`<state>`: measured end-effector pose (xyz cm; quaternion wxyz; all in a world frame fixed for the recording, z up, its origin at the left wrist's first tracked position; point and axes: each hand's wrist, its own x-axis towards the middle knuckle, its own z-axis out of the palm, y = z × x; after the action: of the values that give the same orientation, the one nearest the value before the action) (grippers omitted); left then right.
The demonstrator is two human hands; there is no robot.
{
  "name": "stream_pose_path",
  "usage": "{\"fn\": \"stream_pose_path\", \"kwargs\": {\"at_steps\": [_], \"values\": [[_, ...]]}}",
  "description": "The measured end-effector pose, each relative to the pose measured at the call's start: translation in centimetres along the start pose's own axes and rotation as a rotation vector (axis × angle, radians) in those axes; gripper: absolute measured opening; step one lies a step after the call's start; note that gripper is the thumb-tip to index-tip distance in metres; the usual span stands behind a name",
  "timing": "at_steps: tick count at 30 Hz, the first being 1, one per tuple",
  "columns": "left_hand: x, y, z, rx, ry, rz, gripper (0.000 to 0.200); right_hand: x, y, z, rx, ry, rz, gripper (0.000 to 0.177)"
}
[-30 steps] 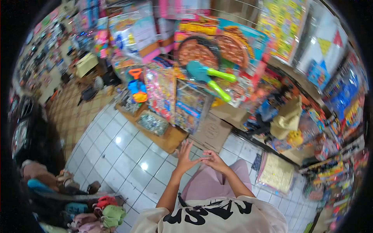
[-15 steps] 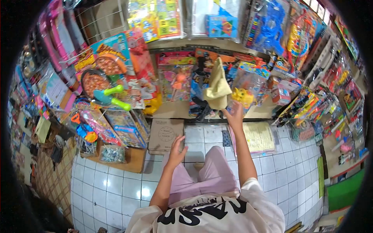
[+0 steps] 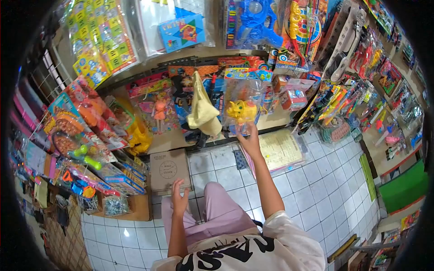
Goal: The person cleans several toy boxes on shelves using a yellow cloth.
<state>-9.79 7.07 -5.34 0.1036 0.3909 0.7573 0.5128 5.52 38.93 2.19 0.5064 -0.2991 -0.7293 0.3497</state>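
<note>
My right hand [image 3: 249,141] reaches forward to the lower end of a clear plastic toy pack [image 3: 244,97] with a yellow animal-shaped toy [image 3: 242,111] inside. Its thumb and fingers are apart, overlapping the pack's bottom edge. A pale yellow cloth [image 3: 203,110] hangs just left of that pack. Above my lap, my left hand [image 3: 180,198] is held with fingers spread and nothing in it. Closest to it is a brown cardboard wall clock box [image 3: 169,169] on the floor.
A packaged doll [image 3: 159,110] hangs left of the cloth, with a yellow plastic toy [image 3: 140,137] beside it. Yellowish printed sheets in plastic [image 3: 282,151] lie on the tiled floor [image 3: 312,180] to the right. Packed toys [image 3: 348,104] crowd the right side.
The view has swung to the right, so the display appears farther left. My right hand has moved from beside the cloth to under the yellow toy's pack. My left hand stays open.
</note>
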Motion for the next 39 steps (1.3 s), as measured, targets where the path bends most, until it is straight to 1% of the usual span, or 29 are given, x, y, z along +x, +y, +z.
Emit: {"fn": "stream_pose_path", "kwargs": {"at_steps": [3, 6, 9, 11, 12, 13, 15, 17, 19, 20, 22, 25, 26, 29, 30, 33, 34, 37, 38, 39], "values": [[2.7, 0.7, 1.6, 0.048, -0.006, 0.019, 0.036, -2.1, -0.1, -3.8, -0.064, -0.08, 0.073, 0.053], [5.4, 3.7, 3.3, 0.047, -0.001, 0.085, 0.033, -2.7, -0.7, -7.1, -0.025, -0.101, 0.255, 0.051], [7.9, 6.5, 5.4, 0.003, -0.019, 0.172, 0.03, -1.0, -0.6, -10.2, -0.034, -0.109, 0.201, 0.049], [9.2, 8.2, 6.4, 0.001, -0.03, 0.223, 0.028, 2.3, -0.3, -12.1, 0.025, -0.064, 0.125, 0.042], [9.7, 9.0, 6.8, -0.065, -0.045, 0.228, 0.028, 4.9, -0.9, -13.0, 0.14, -0.046, 0.143, 0.038], [10.1, 9.4, 7.0, -0.044, -0.06, 0.23, 0.028, 7.8, -1.6, -13.9, 0.258, -0.029, 0.157, 0.034], [10.4, 10.0, 7.3, -0.003, -0.084, 0.231, 0.027, 14.0, -3.6, -15.0, 0.763, 0.055, 0.231, 0.028], [10.2, 9.9, 7.4, -0.022, -0.067, 0.242, 0.027, 20.6, -3.0, -15.9, 1.063, 0.103, 0.368, 0.032], [9.8, 8.8, 7.8, -0.103, -0.051, 0.246, 0.027, 25.5, -3.1, -15.7, 1.167, 0.245, 0.533, 0.049], [9.3, 8.4, 8.0, -0.147, -0.032, 0.244, 0.026, 27.1, -2.6, -15.4, 1.157, 0.26, 0.548, 0.056], [7.7, 7.7, 8.0, -0.094, -0.069, 0.192, 0.026, 29.3, -1.7, -14.5, 1.142, 0.284, 0.583, 0.071], [5.5, 7.0, 8.0, -0.099, -0.136, 0.137, 0.025, 30.2, -1.1, -13.4, 1.11, 0.362, 0.584, 0.077], [4.9, 6.7, 7.9, -0.114, -0.164, 0.124, 0.025, 30.8, 1.0, -13.3, 1.159, 0.304, 0.548, 0.087], [3.5, 5.9, 7.6, -0.132, -0.238, 0.146, 0.026, 30.3, 1.8, -13.0, 1.157, 0.277, 0.514, 0.092], [3.4, 5.9, 7.6, -0.138, -0.244, 0.169, 0.026, 30.0, 0.7, -12.7, 1.162, 0.363, 0.572, 0.091], [2.8, 5.6, 8.0, -0.209, -0.28, 0.111, 0.026, 27.4, -1.6, -12.6, 1.237, 0.36, 0.547, 0.091], [2.6, 5.6, 8.2, -0.211, -0.294, 0.105, 0.024, 26.9, -2.0, -12.5, 1.238, 0.441, 0.597, 0.076], [2.3, 5.6, 8.7, -0.225, -0.334, 0.105, 0.022, 24.1, -3.4, -12.4, 1.218, 0.513, 0.452, 0.039], [2.1, 5.7, 8.8, -0.234, -0.353, 0.112, 0.023, 23.4, -3.5, -12.5, 1.291, 0.523, 0.396, 0.032], [1.9, 5.8, 8.7, -0.244, -0.372, 0.117, 0.023, 23.3, -2.4, -12.8, 1.33, 0.509, 0.288, 0.03]]}}
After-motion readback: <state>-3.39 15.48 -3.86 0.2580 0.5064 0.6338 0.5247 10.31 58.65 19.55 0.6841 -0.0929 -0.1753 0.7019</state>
